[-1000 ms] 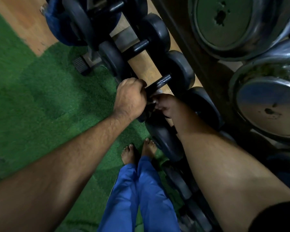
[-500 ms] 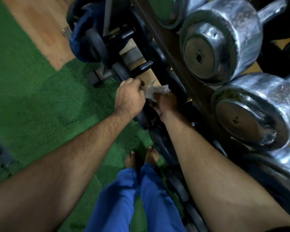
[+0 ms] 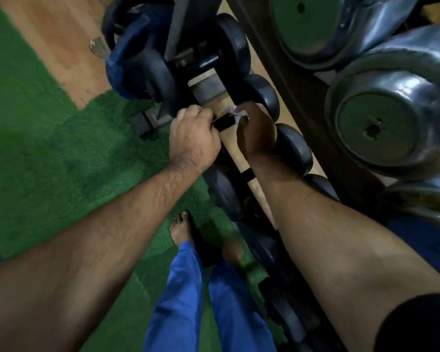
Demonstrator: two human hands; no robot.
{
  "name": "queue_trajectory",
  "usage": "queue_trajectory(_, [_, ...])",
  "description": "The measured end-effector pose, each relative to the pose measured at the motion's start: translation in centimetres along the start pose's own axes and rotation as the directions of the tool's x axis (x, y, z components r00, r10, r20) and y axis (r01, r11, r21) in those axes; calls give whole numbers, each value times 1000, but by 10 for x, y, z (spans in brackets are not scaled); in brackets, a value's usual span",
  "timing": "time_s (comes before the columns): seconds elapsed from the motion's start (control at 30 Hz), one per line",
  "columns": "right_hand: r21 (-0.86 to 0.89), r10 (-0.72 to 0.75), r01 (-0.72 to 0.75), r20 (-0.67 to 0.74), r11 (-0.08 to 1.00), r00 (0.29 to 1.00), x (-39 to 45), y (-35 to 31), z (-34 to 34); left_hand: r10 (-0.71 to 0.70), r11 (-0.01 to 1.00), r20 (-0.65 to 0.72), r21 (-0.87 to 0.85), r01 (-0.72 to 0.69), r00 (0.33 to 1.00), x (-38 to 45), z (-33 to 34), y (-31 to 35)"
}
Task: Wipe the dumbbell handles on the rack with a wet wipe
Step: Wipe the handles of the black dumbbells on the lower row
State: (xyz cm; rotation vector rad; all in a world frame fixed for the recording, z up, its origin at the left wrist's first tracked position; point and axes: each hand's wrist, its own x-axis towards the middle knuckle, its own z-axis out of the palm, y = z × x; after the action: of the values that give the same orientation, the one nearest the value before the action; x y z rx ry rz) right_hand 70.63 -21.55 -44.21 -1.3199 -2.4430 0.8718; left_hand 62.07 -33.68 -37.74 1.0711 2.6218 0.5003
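White crumpled wet wipe (image 3: pixel 239 115) sits pinched in the right hand (image 3: pixel 255 133) at the 3 o'clock end of the short black dumbbell handle (image 3: pixel 222 124), left hand (image 3: pixel 192 139) clenched round its 9 o'clock end, likely steadying it on the dark rack (image 3: pixel 285 80).

The left hand (image 3: pixel 193 138) covers the near end of the dumbbell handle (image 3: pixel 222 123) and the head on that side. The right hand (image 3: pixel 255 130) conceals most of the wet wipe (image 3: pixel 236 115); only a crumpled white edge shows. Both sets of fingertips are out of sight beneath the hands. The chrome dumbbells (image 3: pixel 381 128) are cut off by the right and top edges. The lower rack dumbbells (image 3: pixel 287 318) are dark and indistinct.
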Motion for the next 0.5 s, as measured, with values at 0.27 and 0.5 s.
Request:
queue_trajectory(0.27, [-353, -310, 335, 128, 873, 942, 7, 24, 18, 12, 1000, 18, 14, -13, 1000, 25, 10, -9])
queue_trajectory(0.5, [-125, -159, 185, 193, 975, 968, 14, 24, 9, -28, 1000, 79, 2, 27, 996, 29, 8, 1])
